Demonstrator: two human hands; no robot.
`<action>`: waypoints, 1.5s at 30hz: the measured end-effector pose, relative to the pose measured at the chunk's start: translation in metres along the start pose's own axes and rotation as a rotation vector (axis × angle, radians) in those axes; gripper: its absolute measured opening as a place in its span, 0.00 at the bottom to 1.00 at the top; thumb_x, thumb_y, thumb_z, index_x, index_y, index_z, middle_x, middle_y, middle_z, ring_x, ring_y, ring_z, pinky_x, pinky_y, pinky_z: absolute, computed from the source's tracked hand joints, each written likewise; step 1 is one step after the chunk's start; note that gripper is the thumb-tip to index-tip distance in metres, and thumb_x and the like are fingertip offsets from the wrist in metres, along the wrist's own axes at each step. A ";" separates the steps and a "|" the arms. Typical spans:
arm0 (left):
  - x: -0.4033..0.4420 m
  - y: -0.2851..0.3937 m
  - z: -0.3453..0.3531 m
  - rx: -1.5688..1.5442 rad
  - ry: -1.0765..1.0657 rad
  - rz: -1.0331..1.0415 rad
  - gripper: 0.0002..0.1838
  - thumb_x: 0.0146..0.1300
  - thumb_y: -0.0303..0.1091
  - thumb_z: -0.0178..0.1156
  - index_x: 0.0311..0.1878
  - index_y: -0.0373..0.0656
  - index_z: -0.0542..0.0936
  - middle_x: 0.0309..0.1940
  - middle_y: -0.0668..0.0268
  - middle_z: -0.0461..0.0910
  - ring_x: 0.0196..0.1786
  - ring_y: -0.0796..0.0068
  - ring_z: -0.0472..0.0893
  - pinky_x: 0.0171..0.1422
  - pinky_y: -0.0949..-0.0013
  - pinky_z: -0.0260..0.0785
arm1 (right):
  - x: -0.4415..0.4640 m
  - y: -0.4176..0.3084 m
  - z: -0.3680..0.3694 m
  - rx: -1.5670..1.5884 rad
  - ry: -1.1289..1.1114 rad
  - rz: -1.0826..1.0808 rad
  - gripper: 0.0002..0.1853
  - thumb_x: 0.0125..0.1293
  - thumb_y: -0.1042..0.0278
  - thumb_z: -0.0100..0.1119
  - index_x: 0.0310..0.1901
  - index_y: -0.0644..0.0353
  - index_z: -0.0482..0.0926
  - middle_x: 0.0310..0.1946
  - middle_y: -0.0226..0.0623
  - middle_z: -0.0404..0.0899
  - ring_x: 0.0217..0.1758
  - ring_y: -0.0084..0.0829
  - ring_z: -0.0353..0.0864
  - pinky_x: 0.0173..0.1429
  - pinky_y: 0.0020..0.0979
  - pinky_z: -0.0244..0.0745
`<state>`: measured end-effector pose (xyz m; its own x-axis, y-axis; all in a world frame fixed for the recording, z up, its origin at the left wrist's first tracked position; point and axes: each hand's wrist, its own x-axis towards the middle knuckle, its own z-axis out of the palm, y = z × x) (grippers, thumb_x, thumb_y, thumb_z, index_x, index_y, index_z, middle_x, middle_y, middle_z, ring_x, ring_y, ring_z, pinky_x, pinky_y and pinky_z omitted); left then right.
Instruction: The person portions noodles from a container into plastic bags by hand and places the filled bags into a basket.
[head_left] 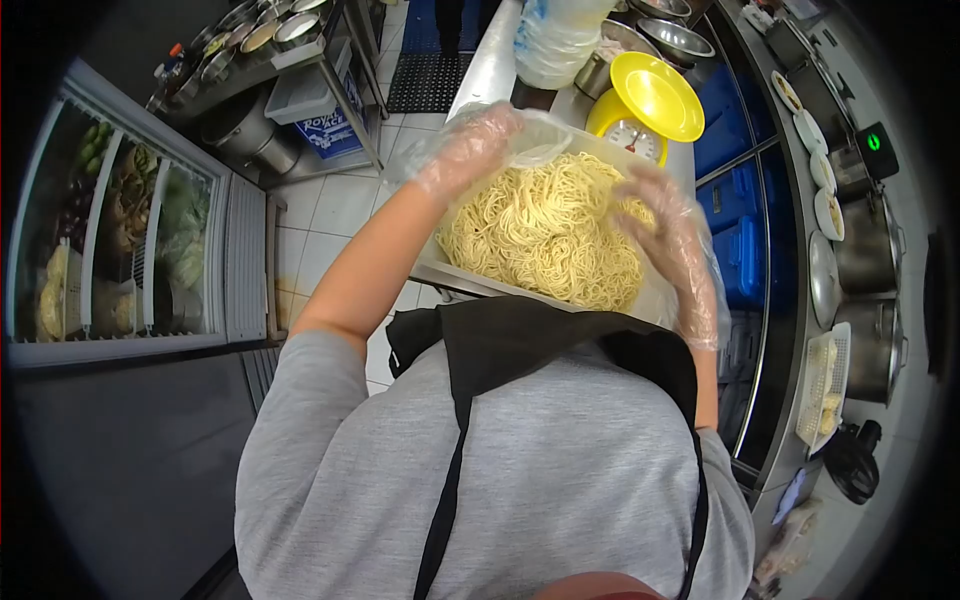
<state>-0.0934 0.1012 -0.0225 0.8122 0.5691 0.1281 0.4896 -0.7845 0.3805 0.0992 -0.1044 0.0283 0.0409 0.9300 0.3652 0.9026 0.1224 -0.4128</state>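
A large heap of pale yellow noodles [545,230] fills a shallow tray [430,262] in front of me. My left hand [480,140], in a loose clear plastic glove, is at the heap's far left. Its fingers are closed on a thin clear plastic bag [540,145] that hangs over the noodles' far edge. On the right, my right hand [660,220], gloved the same way, has its fingers apart and slightly bent at the heap's side. Some noodles show behind those fingers; whether they touch is unclear.
A yellow dial scale [632,140] with a round yellow pan [657,95] stands just beyond the tray. Beside it is a bundle of clear plastic [560,45]. Left is an open-fronted fridge [130,220]; right, large pots [868,240] and a white basket [824,385].
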 end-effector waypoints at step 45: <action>-0.056 -0.008 0.039 -0.633 0.629 -0.106 0.33 0.56 0.26 0.62 0.66 0.42 0.62 0.59 0.56 0.59 0.43 0.72 0.74 0.42 0.72 0.73 | -0.002 -0.010 0.006 0.215 -0.442 0.339 0.31 0.41 0.75 0.71 0.52 0.52 0.73 0.51 0.39 0.75 0.56 0.39 0.73 0.59 0.36 0.68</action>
<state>-0.1299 0.0659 -0.0688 0.3574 0.8067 0.4707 0.1349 -0.5433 0.8286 0.0876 -0.1055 0.0269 0.0874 0.9799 -0.1791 0.7616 -0.1816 -0.6221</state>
